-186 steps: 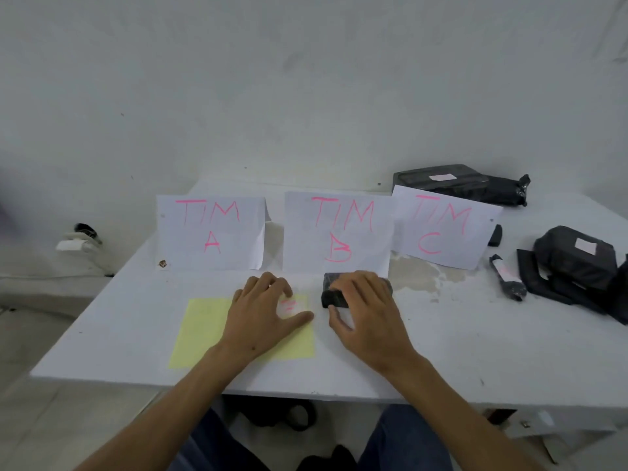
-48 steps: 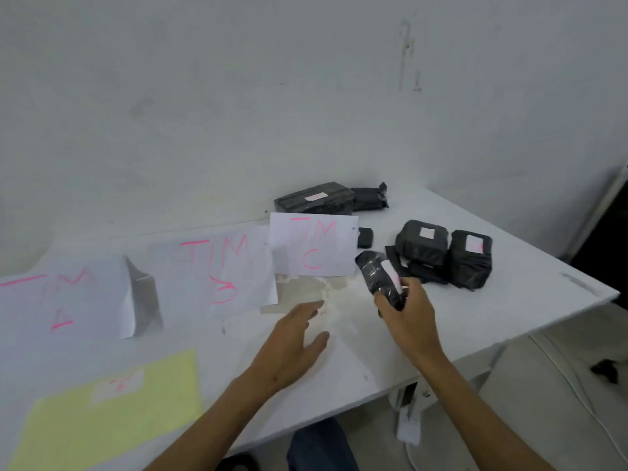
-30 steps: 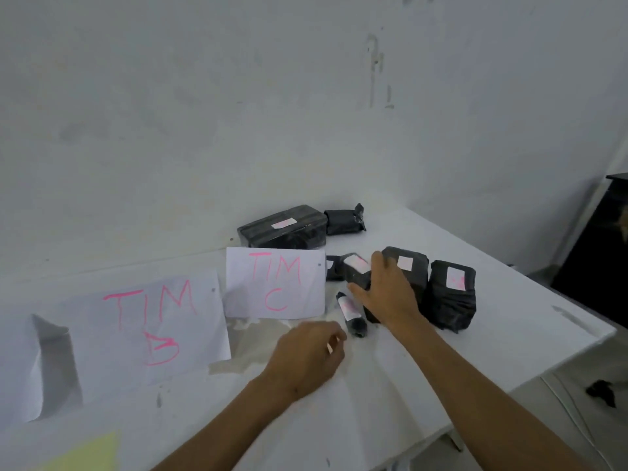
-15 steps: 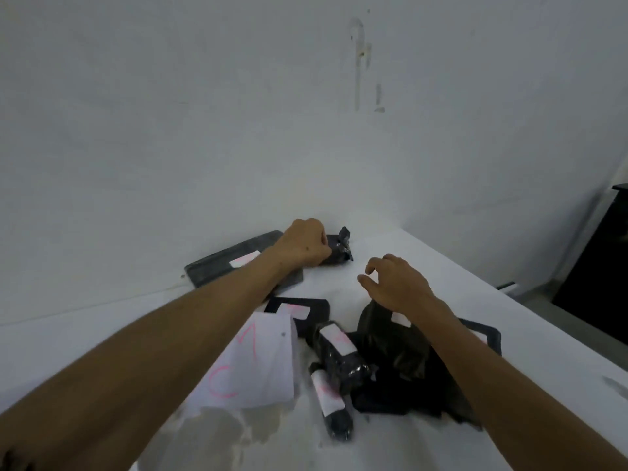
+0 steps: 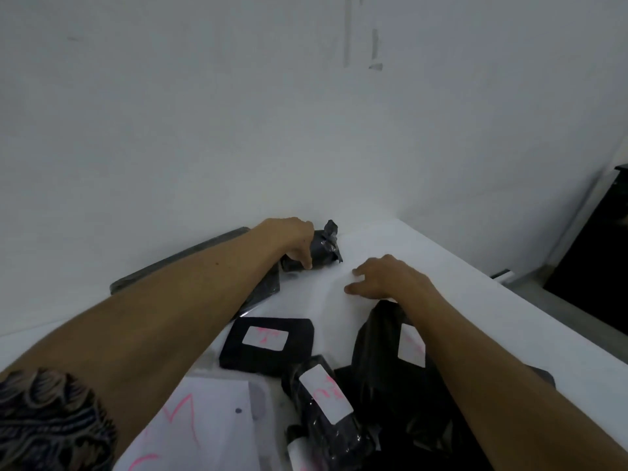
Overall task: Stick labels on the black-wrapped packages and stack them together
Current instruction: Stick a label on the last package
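Three packages nearest me already carry white labels with pink writing: the flat square package [image 5: 268, 348], the wrapped roll [image 5: 326, 402] in front of it, and the bulky package [image 5: 390, 362] under my right forearm. Judging by that, most of the labelling is done; the stacking is not, since these lie side by side and overlapping loosely on the bench [image 5: 475, 300], not in a tidy pile.

My left hand [image 5: 295, 239] has its fingers [image 5: 307, 261] curled over the small knotted package [image 5: 324, 251] at the far edge, close to the wall. The bundle sits under my palm and pokes out to the right of my knuckles, its twisted tail sticking up just past them. I see no label on the part that shows. A long flat package [image 5: 190, 266] lies beneath my left forearm, mostly hidden, so I cannot tell whether it is labelled.

My right hand [image 5: 384, 277] holds nothing; its fingers are loosely bent, tips close to or touching the bare bench, near the knotted bundle but apart from it.
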